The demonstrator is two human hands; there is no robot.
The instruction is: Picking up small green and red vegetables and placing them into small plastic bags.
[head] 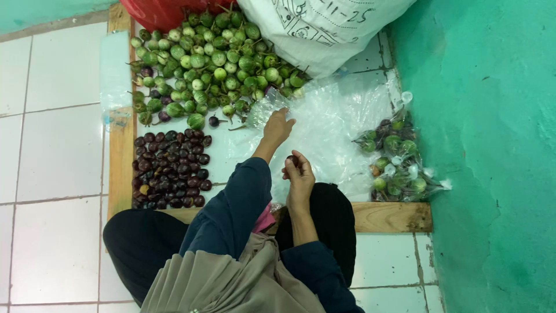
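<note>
A: The left hand (278,127) is reaching out over the sheet of clear plastic bags (336,124), fingers (288,120) pinching the crinkled edge of one bag right beside the green pile.

B: And the right hand (300,174) is hanging back, closer to the body, fingers curled around a small dark purple eggplant (293,160). It is showing just above the fingertips, held over the plastic.

A: To my eye the thing to get right here is lifting one single layer of plastic, not two. Pinching at the very edge and rubbing it open looks like the safer way, while the other hand is keeping the fruit out of the way.

B: Agreed. The film looks thin and clingy, so a slow peel seems wiser than a tug.

A: Looking around now: the round green eggplants (211,64) are lying in a big heap, stems pointing everywhere, and the purple ones (171,171) are sitting in their own tidy pile just next to them.

B: Filled bags (394,162) of mixed fruit are resting against the green wall (492,145), well apart from the loose piles.

A: Everything is sitting on the white tiled floor (52,145), inside a low wooden frame (120,156). A white sack (324,29) and a red bag (162,11) are slumping at the far end of the heap.

B: The person is sitting at the frame's near edge, in dark sleeves.
</note>
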